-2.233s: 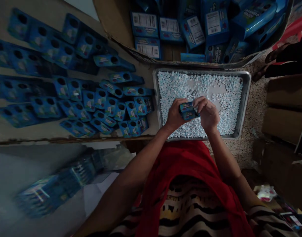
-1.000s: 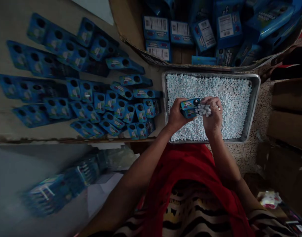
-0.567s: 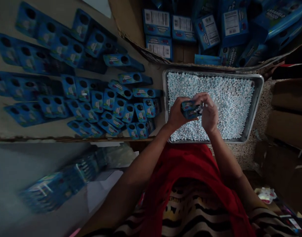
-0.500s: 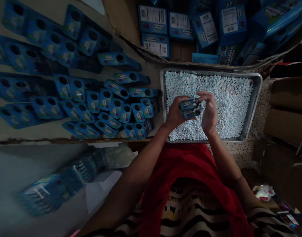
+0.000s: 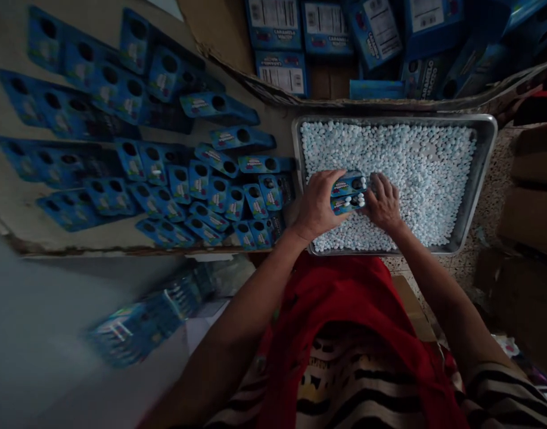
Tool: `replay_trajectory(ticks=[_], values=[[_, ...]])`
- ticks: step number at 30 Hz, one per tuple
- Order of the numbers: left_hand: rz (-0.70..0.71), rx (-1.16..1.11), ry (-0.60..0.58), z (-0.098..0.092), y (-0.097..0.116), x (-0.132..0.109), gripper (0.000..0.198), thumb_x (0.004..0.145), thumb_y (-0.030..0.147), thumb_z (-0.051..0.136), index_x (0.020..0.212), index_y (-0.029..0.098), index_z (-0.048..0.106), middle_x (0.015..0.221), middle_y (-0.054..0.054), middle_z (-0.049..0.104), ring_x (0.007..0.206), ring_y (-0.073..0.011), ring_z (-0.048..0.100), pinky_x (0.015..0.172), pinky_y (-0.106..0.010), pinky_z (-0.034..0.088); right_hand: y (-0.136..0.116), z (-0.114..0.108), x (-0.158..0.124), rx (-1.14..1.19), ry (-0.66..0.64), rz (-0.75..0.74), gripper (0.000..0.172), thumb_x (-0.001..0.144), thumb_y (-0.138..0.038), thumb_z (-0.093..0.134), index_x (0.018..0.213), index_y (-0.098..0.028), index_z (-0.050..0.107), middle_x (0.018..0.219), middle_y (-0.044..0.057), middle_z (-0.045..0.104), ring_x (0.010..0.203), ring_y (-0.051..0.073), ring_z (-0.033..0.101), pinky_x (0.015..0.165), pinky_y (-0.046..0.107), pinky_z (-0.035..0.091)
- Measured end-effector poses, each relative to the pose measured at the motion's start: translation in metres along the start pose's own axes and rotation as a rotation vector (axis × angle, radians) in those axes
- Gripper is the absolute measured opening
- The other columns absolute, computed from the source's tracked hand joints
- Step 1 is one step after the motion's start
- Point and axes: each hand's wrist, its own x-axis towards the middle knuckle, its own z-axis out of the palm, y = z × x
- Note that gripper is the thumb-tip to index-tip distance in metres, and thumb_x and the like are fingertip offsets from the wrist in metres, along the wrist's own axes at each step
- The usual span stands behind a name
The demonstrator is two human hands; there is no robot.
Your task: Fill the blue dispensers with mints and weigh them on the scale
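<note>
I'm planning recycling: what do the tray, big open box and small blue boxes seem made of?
Tray: probably metal, with a grey, shiny rim. Big open box: likely cardboard, matte brown, its edge worn. Small blue boxes: probably printed card, slightly glossy, with cut-out holes.

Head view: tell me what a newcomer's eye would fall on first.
First, the bright tray of white and pale blue candies, just right of centre. Over it, the left hand holds blue boxes with candies at their openings, the right hand close beside them. Then the crowd of boxes across the table on the left.
</note>
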Motion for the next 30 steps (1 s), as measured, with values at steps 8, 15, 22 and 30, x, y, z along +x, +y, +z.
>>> replay_trajectory(ticks=[8,15,22,30], values=[[-0.043,0.162,0.008,0.002,0.008,0.007,0.073,0.075,0.013,0.089,0.142,0.021,0.061,0.136,-0.013,0.072,0.130,-0.0359,0.070,0.119,-0.052,0.058,0.021,-0.046,0.036,0.791,0.254,0.667,0.033,0.107,-0.048,0.059,0.085,-0.023,0.061,0.082,0.006,0.067,0.082,0.022,0.065,0.071,0.031,0.047],[-0.143,0.142,0.166,0.000,0.027,0.000,0.073,0.074,0.024,0.095,0.139,0.023,0.061,0.132,-0.012,0.073,0.126,-0.0352,0.071,0.113,-0.050,0.059,0.001,-0.100,0.003,2.264,0.356,0.692,0.017,0.082,-0.037,0.076,0.090,-0.024,0.068,0.090,0.002,0.074,0.079,0.015,0.067,0.057,0.022,0.051],[-0.214,0.273,0.067,-0.003,0.033,0.003,0.067,0.073,0.011,0.086,0.136,0.022,0.066,0.127,-0.012,0.072,0.124,-0.0369,0.067,0.116,-0.053,0.056,-0.039,-0.132,0.022,2.275,0.416,0.583,0.035,0.104,-0.056,0.069,0.084,-0.028,0.063,0.079,-0.001,0.064,0.069,0.015,0.059,0.059,0.027,0.053],[-0.230,0.248,0.028,-0.010,0.033,-0.002,0.070,0.071,0.012,0.088,0.137,0.022,0.068,0.127,-0.012,0.069,0.122,-0.0380,0.065,0.112,-0.053,0.055,-0.086,-0.134,0.045,2.406,0.452,0.515,0.034,0.112,-0.038,0.062,0.080,-0.027,0.062,0.072,-0.003,0.057,0.069,0.014,0.059,0.070,0.029,0.058]])
